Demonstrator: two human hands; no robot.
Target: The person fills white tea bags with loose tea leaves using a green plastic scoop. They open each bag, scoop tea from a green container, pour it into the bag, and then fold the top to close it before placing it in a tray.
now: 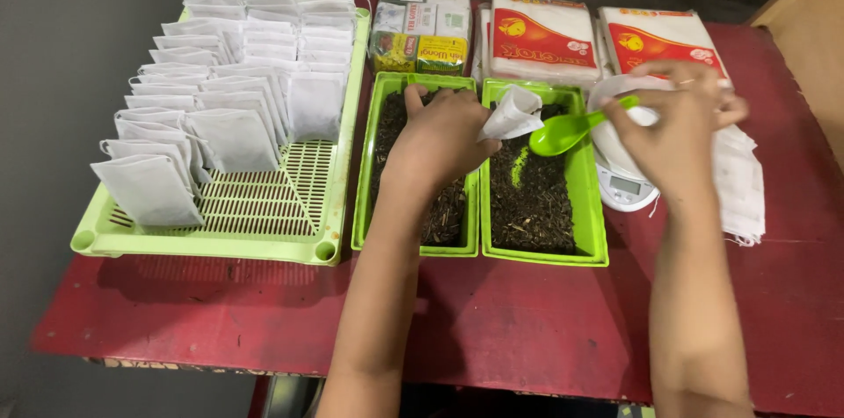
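My left hand (437,138) holds a small white filter bag (513,112) open over the right green tray (591,198), which is filled with dark loose tea leaves. My right hand (677,123) grips the handle of a bright green plastic spoon (567,130), whose bowl points at the bag's mouth. A second green tray (362,198) of dark leaves lies under my left wrist. A white digital scale (622,181) sits just right of the trays, below my right hand.
A pale green slotted basket (264,216) at left holds several rows of upright filled white bags. Red-and-white packets (543,36) and small boxes (420,27) line the back. A stack of flat white bags (740,181) lies at right on the red table (527,321).
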